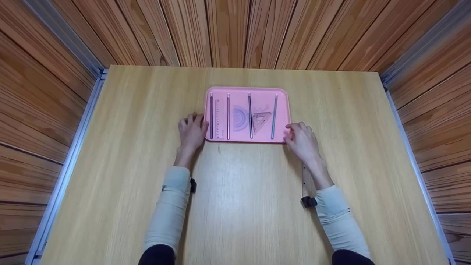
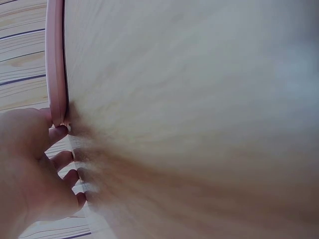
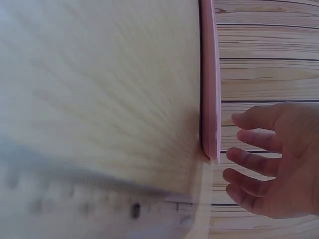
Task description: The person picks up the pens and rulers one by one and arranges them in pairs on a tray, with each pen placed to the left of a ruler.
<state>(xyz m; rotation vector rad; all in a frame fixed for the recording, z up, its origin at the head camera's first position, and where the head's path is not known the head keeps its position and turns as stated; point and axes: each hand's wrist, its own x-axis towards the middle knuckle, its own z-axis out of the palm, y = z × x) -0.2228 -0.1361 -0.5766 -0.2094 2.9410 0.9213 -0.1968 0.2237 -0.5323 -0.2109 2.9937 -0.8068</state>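
A pink tray (image 1: pixel 230 140) lies on the wooden table. It carries several pencils (image 1: pixel 228 117), a clear ruler (image 1: pixel 219 119), a clear protractor (image 1: pixel 240 119) and a clear set square (image 1: pixel 260 119). At the tray's left side is my left hand (image 1: pixel 191 132); its thumb and index finger pinch the rim near the front corner, while the other fingertips touch the table. My right hand (image 1: pixel 303 141) hovers by the front right corner with its fingers spread and relaxed. In the right wrist view, its fingertips are apart from the rim.
Another clear ruler (image 1: pixel 307 180) lies on the table (image 1: pixel 243 206) beside my right forearm, partly hidden by it. Wood-panelled walls (image 1: pixel 228 33) rise behind and at both sides. Metal rails (image 1: pixel 70 158) line the table's side edges.
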